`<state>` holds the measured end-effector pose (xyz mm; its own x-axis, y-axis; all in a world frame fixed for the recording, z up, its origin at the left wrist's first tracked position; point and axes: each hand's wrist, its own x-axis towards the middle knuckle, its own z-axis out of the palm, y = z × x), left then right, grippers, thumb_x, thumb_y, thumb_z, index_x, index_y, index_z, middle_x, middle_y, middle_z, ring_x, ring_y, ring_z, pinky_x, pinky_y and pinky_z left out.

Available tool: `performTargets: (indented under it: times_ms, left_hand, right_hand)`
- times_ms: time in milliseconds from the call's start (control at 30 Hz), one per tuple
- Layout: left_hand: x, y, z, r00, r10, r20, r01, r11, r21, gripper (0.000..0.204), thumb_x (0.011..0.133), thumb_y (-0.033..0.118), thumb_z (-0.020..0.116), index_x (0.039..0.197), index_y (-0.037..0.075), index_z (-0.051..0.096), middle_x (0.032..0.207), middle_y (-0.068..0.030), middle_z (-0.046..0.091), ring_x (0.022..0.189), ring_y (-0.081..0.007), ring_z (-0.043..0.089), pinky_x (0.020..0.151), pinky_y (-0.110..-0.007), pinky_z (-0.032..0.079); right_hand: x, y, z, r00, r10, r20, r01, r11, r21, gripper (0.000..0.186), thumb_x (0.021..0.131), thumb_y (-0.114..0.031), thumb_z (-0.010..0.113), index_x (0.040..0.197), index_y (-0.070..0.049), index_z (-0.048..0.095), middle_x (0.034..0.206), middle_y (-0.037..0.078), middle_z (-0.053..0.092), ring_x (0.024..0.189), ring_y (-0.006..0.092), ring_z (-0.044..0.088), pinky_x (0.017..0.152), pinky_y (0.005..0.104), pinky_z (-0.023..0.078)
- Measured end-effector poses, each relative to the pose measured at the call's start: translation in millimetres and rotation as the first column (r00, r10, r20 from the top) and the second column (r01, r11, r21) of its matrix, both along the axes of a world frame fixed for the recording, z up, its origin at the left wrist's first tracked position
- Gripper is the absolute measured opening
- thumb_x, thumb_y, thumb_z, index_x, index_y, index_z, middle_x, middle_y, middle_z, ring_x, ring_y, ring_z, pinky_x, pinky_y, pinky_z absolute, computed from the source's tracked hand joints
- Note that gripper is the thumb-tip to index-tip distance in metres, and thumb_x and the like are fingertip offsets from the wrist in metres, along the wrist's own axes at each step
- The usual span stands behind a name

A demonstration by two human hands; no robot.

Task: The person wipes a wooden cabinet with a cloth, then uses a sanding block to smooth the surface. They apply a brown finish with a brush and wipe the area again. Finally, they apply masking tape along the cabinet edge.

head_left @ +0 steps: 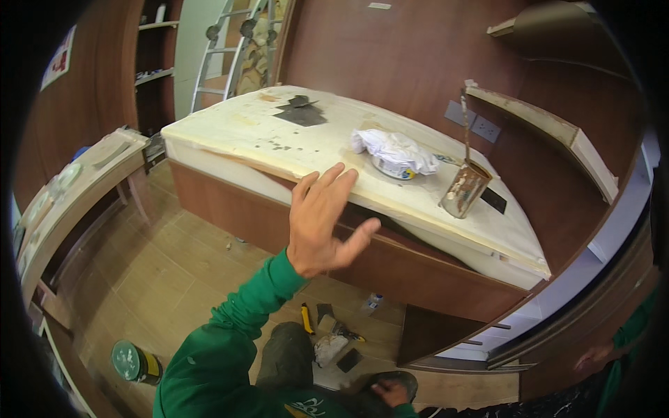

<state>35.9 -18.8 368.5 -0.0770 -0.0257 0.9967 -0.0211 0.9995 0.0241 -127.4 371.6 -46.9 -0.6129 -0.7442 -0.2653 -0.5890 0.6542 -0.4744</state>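
My left hand [324,226] is raised with its fingers spread, thumb to the right. It is at the front edge of a cream-covered countertop [230,132], holding nothing; whether its fingertips touch the edge I cannot tell. My right hand [391,393] lies low over my dark-trousered right knee, fingers laid out, with no object visible in it. On the countertop stand a round tub [394,169] with a crumpled white cloth [397,148] over it, and a rusty, paint-stained can [465,191] with a stick [467,125] upright in it. Dark sandpaper sheets [303,115] lie farther back.
A yellow utility knife [306,318], a plastic bottle [372,302] and scraps lie on the floor by my knees. A lidded can [132,362] stands lower left. A ladder [226,52] leans behind, and a curved shelf [550,132] juts out at right.
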Motion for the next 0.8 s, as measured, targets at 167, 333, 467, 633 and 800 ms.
performTargets:
  times_ms: [167, 333, 467, 633, 800]
  left_hand:
    - [38.3, 49.4, -101.1, 0.896, -0.349, 0.275, 0.306, 0.933, 0.188, 0.059, 0.080, 0.034, 0.079, 0.125, -0.001, 0.064, 0.106, -0.0170, 0.070, 0.107, -0.0382, 0.065, 0.093, -0.050, 0.048]
    - [77.9, 74.6, -426.1, 0.295, -0.371, 0.880, -0.557, 0.682, 0.474, 0.093, 0.076, 0.054, 0.078, 0.147, 0.005, 0.044, 0.144, -0.0246, 0.049, 0.127, -0.0489, 0.050, 0.100, -0.060, 0.046]
    - [111.7, 91.8, -413.7, 0.075, -0.608, 0.790, -0.802, 0.433, 0.410, 0.120, 0.072, 0.066, 0.076, 0.160, 0.009, 0.017, 0.163, -0.0251, 0.019, 0.145, -0.0518, 0.028, 0.110, -0.063, 0.037]
    - [128.3, 84.4, -465.8, 0.346, -0.652, 0.675, -0.855, 0.076, 0.513, 0.128, 0.074, 0.080, 0.065, 0.159, 0.001, 0.013, 0.162, -0.0279, 0.020, 0.146, -0.0495, 0.028, 0.117, -0.056, 0.033]
    - [145.8, 79.1, -482.2, 0.442, -0.605, 0.662, -0.810, 0.047, 0.584, 0.123, 0.074, 0.081, 0.064, 0.156, 0.000, 0.022, 0.157, -0.0282, 0.031, 0.139, -0.0487, 0.040, 0.113, -0.054, 0.038]
  right_hand:
    - [19.8, 3.3, -66.1, 0.966, 0.195, -0.170, -0.162, 0.968, 0.189, 0.061, 0.084, -0.069, 0.062, 0.123, -0.023, 0.070, 0.140, 0.014, 0.058, 0.133, 0.0331, 0.048, 0.107, 0.0672, 0.031]
    - [50.1, -9.9, -22.5, 0.973, 0.116, -0.200, -0.089, 0.986, 0.142, 0.049, 0.087, -0.059, 0.064, 0.110, -0.017, 0.074, 0.119, 0.014, 0.069, 0.121, 0.0356, 0.056, 0.101, 0.0559, 0.042]
    - [41.0, 4.5, -31.9, 0.959, 0.134, -0.248, -0.134, 0.991, 0.017, 0.051, 0.087, -0.059, 0.063, 0.112, -0.016, 0.073, 0.116, 0.017, 0.068, 0.115, 0.0392, 0.059, 0.102, 0.0542, 0.042]
    - [56.4, -24.3, 2.4, 0.970, 0.033, -0.240, 0.014, 0.981, 0.193, 0.063, 0.091, -0.062, 0.057, 0.131, -0.013, 0.063, 0.139, 0.018, 0.057, 0.130, 0.0381, 0.049, 0.110, 0.0527, 0.037]
    - [70.8, -58.5, 51.8, 0.980, 0.058, -0.191, 0.041, 0.878, 0.477, 0.067, 0.095, -0.061, 0.051, 0.140, -0.011, 0.056, 0.152, 0.017, 0.045, 0.138, 0.0383, 0.040, 0.114, 0.0514, 0.033]
